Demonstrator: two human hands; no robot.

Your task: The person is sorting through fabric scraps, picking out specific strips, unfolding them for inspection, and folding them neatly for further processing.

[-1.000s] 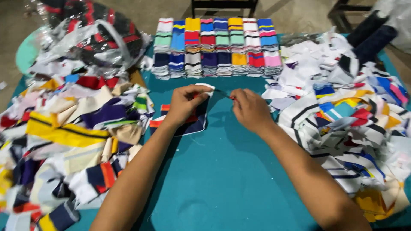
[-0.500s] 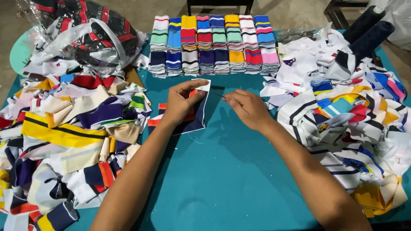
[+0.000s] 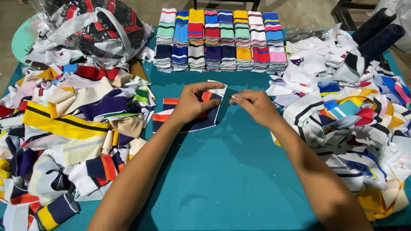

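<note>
My left hand lies on a navy fabric piece with orange and white stripes, flat on the teal table. Its thumb and forefinger grip the piece's white upper edge. My right hand hovers just right of the piece, fingertips pinched together near its right edge. I cannot make out anything between those fingertips.
Neat rows of folded striped rib pieces stand at the back centre. Loose heaps of striped fabric scraps fill the left side and the right side. A clear plastic bag of fabric sits at the back left, dark rolls at the back right.
A thin thread stretched between my hands a second ago no longer shows. The fabric's upper edge has settled lower, and both hands stay almost in place.
</note>
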